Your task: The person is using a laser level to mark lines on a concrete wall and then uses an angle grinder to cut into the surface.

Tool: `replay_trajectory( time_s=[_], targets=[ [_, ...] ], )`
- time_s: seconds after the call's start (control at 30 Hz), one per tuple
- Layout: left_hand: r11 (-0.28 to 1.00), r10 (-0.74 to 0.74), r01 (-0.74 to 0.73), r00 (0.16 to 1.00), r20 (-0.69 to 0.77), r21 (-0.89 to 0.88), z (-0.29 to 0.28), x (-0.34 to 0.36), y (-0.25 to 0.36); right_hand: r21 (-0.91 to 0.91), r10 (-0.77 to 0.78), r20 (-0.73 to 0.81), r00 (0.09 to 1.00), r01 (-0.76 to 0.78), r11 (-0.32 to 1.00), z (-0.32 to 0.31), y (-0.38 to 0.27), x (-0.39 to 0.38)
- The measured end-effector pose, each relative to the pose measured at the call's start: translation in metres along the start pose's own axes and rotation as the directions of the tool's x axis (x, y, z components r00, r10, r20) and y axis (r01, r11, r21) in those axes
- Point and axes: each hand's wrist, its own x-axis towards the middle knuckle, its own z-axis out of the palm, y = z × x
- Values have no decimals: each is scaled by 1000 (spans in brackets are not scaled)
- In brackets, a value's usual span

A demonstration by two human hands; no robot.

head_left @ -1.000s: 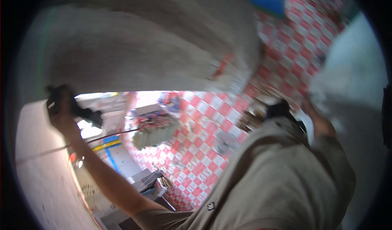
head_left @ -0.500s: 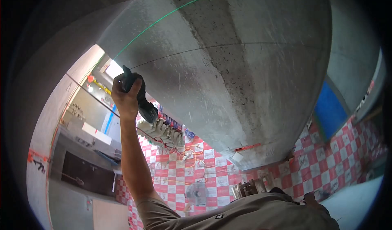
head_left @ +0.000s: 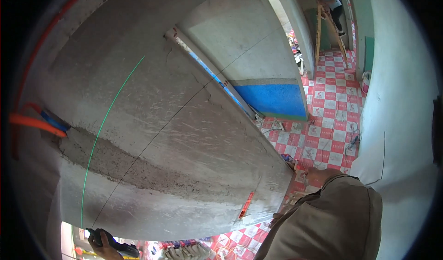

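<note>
Lower and farther left in view than half a second ago, the left hand [head_left: 106,248] curls closed around one dark tool [head_left: 125,248] beside the grey wall [head_left: 230,135]. One green line [head_left: 95,142] crosses that wall. How open the right hand [head_left: 319,176] is cannot be told.

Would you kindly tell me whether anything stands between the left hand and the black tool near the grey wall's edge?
Nothing visible does: the left hand is closed around the black tool, near the edge of the grey wall.
</note>
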Motion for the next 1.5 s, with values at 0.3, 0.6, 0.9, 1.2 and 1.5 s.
replay_trajectory(
  time_s=[0.3, 0.6, 0.9, 1.2, 1.5],
  targets=[
    [973, -43, 58, 996, 72, -221, 12, 21, -18, 155, 56, -7, 998, -54, 986, 9, 41, -41],
    [971, 7, 14, 996, 87, -237, 16, 13, -16, 120, 208, 47, 977, -212, 970, -8, 71, -55],
    [988, 138, -132, 987, 80, -80, 18, 16, -20, 109, 136, 38, 990, -139, 984, 21, 64, -29],
    [834, 531, -549, 828, 181, 64, 33, 38, -28, 24, -118, 6, 993, 118, 993, 10, 70, -36],
    [626, 712, -666, 700, 53, 406, 59, 60, -53, 189, 160, 75, 984, -171, 967, -2, 48, -54]
  ],
)
